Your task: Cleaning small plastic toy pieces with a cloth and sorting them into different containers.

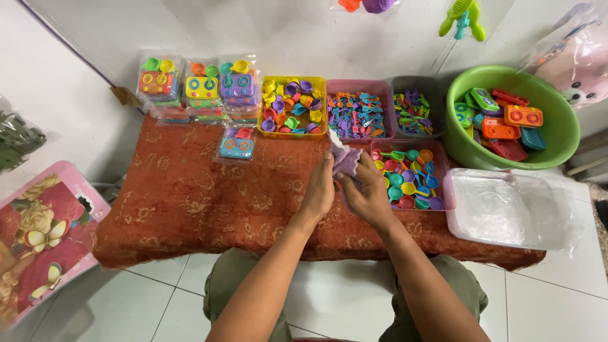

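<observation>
A small purple toy piece in a clear plastic bag sits between both hands, raised just above the red patterned cloth that covers the low counter. Its long axis runs roughly from the person toward the far wall, tilted a little left, with a pale corner of the bag pointing away at the top. The left hand holds the near left side, its fingers pressed together around the piece. The right hand grips the right side, thumb and fingers pinching the bag against the toy. The step in hand looks like packing the purple piece into its bag; the next move would seem to call for a steady pinch with one hand while the other is freed.

Just right of the hands lies a pink tray of small coloured cups and spoons. Behind the hands stand a yellow tray of tiny cups, a pink tray of small utensils and a grey tray of similar bits. Far left, finished bagged toy sets are stacked, with one more bagged set lying nearer. At far right a green basin holds toy stoves in orange, red and green, and a clear lidded box lies in front of it.
</observation>
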